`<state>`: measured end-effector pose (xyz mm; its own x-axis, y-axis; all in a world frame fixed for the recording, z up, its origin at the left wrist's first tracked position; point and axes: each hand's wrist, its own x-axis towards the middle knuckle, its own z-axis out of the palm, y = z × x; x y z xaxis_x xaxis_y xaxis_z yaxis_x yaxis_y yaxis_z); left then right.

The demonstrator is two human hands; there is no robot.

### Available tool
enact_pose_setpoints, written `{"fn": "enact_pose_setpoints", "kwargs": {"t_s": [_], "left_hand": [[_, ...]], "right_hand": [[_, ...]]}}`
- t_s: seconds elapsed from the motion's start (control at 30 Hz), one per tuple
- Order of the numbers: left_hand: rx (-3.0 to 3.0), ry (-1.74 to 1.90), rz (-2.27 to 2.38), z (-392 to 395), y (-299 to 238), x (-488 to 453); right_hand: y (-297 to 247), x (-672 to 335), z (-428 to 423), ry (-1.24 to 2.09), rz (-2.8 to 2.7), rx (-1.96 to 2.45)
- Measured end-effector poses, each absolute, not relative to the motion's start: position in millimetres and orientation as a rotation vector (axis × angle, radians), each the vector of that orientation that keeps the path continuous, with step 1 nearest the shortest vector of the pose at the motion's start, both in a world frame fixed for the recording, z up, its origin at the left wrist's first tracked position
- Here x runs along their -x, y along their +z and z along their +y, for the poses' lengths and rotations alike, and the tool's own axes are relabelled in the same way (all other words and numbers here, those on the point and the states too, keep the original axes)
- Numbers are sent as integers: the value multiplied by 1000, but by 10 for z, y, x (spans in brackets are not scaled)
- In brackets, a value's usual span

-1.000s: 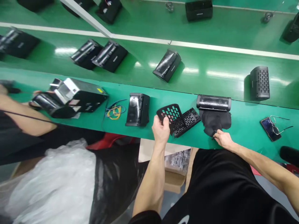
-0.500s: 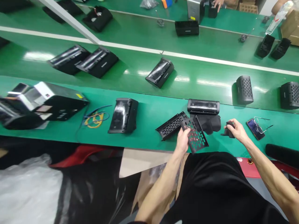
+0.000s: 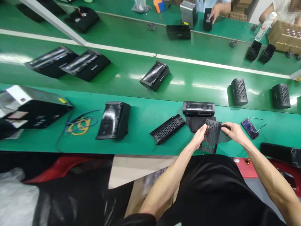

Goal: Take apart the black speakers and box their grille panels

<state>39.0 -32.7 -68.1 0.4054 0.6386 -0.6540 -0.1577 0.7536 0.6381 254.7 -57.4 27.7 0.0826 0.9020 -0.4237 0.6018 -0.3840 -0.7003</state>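
My left hand point(image 3: 199, 137) grips the left edge of a black perforated grille panel point(image 3: 210, 140), held over the near edge of the green bench point(image 3: 145, 119). My right hand point(image 3: 234, 131) pinches the panel's upper right corner together with a dark cloth point(image 3: 223, 138). A second grille panel point(image 3: 167, 129) lies on the bench to the left. Just behind my hands a black speaker body point(image 3: 198, 108) lies on a dark cloth pile point(image 3: 195, 123).
A glossy speaker shell point(image 3: 113, 120) and coiled wires point(image 3: 78, 124) lie left on the bench. A phone with glasses point(image 3: 250, 128) lies right. Several speakers ride the conveyor point(image 3: 131, 67) behind, among them speaker point(image 3: 237, 91). Other people's hands work at the far side, one hand point(image 3: 215, 11).
My left hand has carried the grille panel to the right and up in front of me. My right hand came in from the right with the cloth and met the panel.
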Motion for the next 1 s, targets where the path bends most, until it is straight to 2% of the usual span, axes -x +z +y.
{"fn": "enact_pose_setpoints", "kwargs": {"t_s": [0.07,0.23,0.3,0.37,0.57,0.7,0.77,0.9,1.0], "left_hand": [[-557,500,1048,-297,-654,-371],[-705,459,1003,-187,-621,-388],[-768,434,971,-146,-615,-411],[-837,428,934,-113,-604,-422],[-869,352,752,-56,-530,-370],[-1041,273,647,9,-468,-333],[-1094,229,616,59,-434,-321],[-1064,154,578,128,-377,-209],[-906,173,675,67,-397,-9]], "right_hand": [[444,-2540,-582,1346,-1500,1913],[944,-2373,-531,1958,-1434,1402],[972,-2329,-456,1999,-1484,1328],[861,-2319,-378,1845,-1605,1406],[346,-2398,-391,1091,-1984,1965],[232,-2555,-505,872,-1841,2033],[185,-2653,-528,1039,-1634,2021],[62,-2769,-605,1686,-1069,1807],[-18,-2757,-754,1727,-728,1715]]}}
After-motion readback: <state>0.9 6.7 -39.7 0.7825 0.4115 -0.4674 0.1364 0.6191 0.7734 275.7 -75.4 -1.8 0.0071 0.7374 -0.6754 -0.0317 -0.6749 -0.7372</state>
